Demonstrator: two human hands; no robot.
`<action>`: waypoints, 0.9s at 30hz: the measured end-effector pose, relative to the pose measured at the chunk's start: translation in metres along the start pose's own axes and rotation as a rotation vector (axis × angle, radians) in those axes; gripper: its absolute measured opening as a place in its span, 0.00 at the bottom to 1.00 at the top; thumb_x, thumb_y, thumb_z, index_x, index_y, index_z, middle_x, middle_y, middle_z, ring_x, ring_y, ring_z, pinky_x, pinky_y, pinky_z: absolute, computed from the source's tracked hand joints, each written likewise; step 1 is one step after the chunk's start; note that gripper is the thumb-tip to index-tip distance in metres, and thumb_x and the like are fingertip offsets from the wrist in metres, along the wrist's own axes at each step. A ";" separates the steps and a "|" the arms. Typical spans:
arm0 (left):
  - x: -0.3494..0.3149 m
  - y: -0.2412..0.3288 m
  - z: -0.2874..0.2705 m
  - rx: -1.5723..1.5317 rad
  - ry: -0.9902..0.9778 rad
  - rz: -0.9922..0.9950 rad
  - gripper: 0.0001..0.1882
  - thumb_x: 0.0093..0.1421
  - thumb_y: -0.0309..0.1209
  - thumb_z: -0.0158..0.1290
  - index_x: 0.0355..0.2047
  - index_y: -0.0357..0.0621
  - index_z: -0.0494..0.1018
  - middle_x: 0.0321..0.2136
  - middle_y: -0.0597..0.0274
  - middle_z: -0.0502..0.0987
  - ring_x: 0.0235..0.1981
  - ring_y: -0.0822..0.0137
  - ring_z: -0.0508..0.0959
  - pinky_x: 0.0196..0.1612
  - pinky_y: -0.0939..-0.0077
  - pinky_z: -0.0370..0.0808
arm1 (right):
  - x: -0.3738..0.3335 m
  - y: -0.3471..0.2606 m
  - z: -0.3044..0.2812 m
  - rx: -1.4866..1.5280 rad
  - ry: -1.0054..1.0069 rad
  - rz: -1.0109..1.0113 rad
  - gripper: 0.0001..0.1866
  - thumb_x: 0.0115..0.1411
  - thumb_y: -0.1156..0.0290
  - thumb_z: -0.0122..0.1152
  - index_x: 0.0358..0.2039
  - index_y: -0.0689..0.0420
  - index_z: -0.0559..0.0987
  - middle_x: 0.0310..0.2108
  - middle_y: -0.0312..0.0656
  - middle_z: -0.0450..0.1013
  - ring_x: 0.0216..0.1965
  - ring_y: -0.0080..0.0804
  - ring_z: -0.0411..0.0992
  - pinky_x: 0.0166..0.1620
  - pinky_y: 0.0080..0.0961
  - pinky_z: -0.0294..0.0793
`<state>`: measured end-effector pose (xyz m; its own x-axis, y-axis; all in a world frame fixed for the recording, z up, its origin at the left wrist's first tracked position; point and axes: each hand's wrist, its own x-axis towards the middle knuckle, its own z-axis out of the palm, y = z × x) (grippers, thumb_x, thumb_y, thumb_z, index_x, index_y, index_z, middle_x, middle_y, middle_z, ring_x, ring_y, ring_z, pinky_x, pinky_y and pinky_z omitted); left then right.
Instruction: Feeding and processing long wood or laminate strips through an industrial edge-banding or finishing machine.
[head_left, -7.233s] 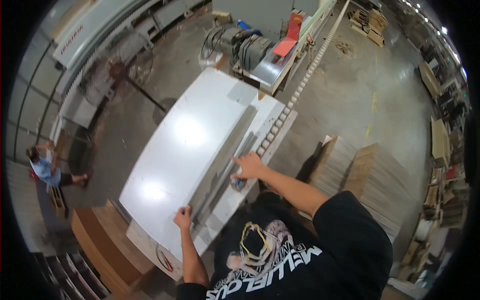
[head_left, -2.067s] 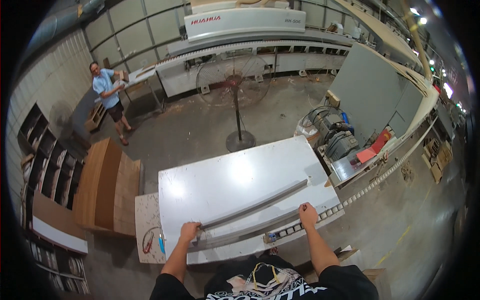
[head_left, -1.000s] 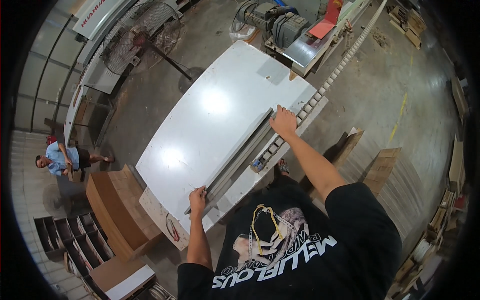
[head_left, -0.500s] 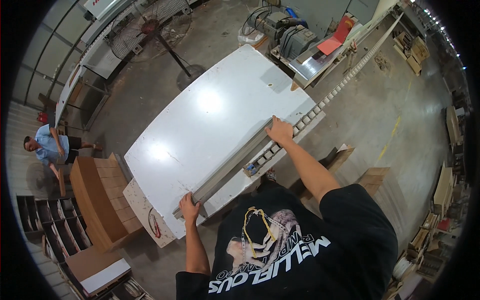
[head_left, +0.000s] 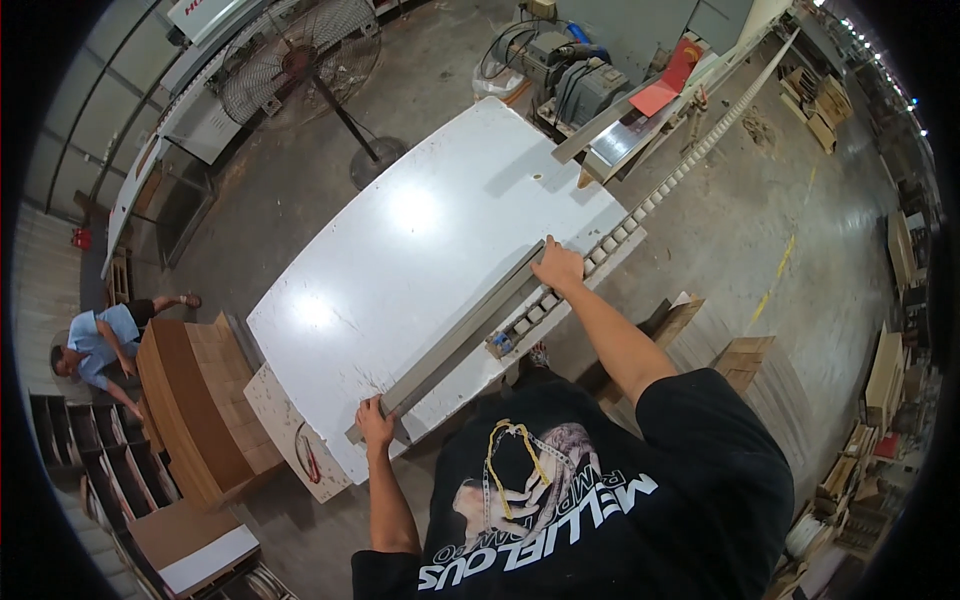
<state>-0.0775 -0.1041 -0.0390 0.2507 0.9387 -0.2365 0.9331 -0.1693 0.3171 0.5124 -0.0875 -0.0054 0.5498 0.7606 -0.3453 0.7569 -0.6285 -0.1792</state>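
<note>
A long grey-brown strip [head_left: 462, 332] lies slantwise on the white tabletop [head_left: 350, 270]. At its near-left end, my left hand [head_left: 376, 422] has its fingers curled over the strip. The far-right end is gripped by my right hand [head_left: 558, 266], thumb and fingers bent around it. A row of small rollers [head_left: 610, 240] runs along the table's right edge, close beside my right hand. Past the table's far corner, another long board [head_left: 597, 130] juts from the machine bed [head_left: 622, 140] over the tabletop.
A person in a light blue shirt [head_left: 100, 345] bends beside a stack of brown panels [head_left: 195, 400] at the left. A large fan [head_left: 300, 65] stands beyond the table. Grey motors [head_left: 590, 90] and a red sheet [head_left: 660, 95] are at the machine. Flat boards [head_left: 745, 360] lie at the right.
The other board has come out from the machine over the table's far corner. The person at the left has bent lower toward the panels. My hands stay on the strip, which has barely shifted.
</note>
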 end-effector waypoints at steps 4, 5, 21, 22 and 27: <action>-0.002 -0.005 0.002 0.008 0.004 0.011 0.34 0.51 0.34 0.67 0.60 0.49 0.73 0.54 0.47 0.72 0.57 0.42 0.69 0.66 0.48 0.61 | -0.007 -0.002 -0.003 0.004 0.021 -0.019 0.48 0.58 0.41 0.62 0.72 0.59 0.62 0.59 0.51 0.76 0.48 0.48 0.81 0.48 0.43 0.81; -0.003 -0.006 0.002 0.008 0.001 0.017 0.34 0.51 0.34 0.67 0.60 0.49 0.73 0.54 0.47 0.71 0.57 0.42 0.69 0.66 0.48 0.61 | -0.006 0.000 0.004 -0.006 0.035 -0.035 0.48 0.58 0.41 0.62 0.71 0.58 0.62 0.59 0.50 0.75 0.48 0.48 0.81 0.48 0.44 0.81; -0.032 -0.100 0.016 -0.403 0.350 -0.835 0.46 0.58 0.58 0.64 0.65 0.34 0.69 0.63 0.42 0.71 0.61 0.44 0.73 0.63 0.54 0.71 | -0.008 -0.009 -0.011 0.091 -0.009 -0.038 0.45 0.56 0.37 0.64 0.63 0.59 0.71 0.53 0.51 0.79 0.52 0.48 0.79 0.51 0.43 0.80; -0.030 -0.107 0.028 -0.401 0.350 -0.838 0.46 0.58 0.58 0.64 0.65 0.34 0.69 0.63 0.42 0.71 0.61 0.44 0.73 0.63 0.54 0.71 | -0.007 -0.007 -0.012 0.090 -0.001 -0.033 0.45 0.57 0.37 0.64 0.63 0.60 0.71 0.54 0.51 0.79 0.52 0.49 0.79 0.52 0.43 0.80; -0.028 -0.114 0.043 -0.920 0.443 -0.813 0.42 0.65 0.48 0.63 0.67 0.26 0.63 0.63 0.39 0.70 0.60 0.50 0.74 0.63 0.61 0.71 | -0.011 -0.008 -0.014 0.108 -0.003 -0.027 0.43 0.57 0.41 0.64 0.64 0.61 0.71 0.54 0.52 0.79 0.52 0.48 0.79 0.52 0.44 0.79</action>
<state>-0.1795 -0.1238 -0.1085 -0.5685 0.7234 -0.3918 0.2155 0.5906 0.7777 0.5051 -0.0883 0.0129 0.5290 0.7769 -0.3414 0.7286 -0.6221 -0.2867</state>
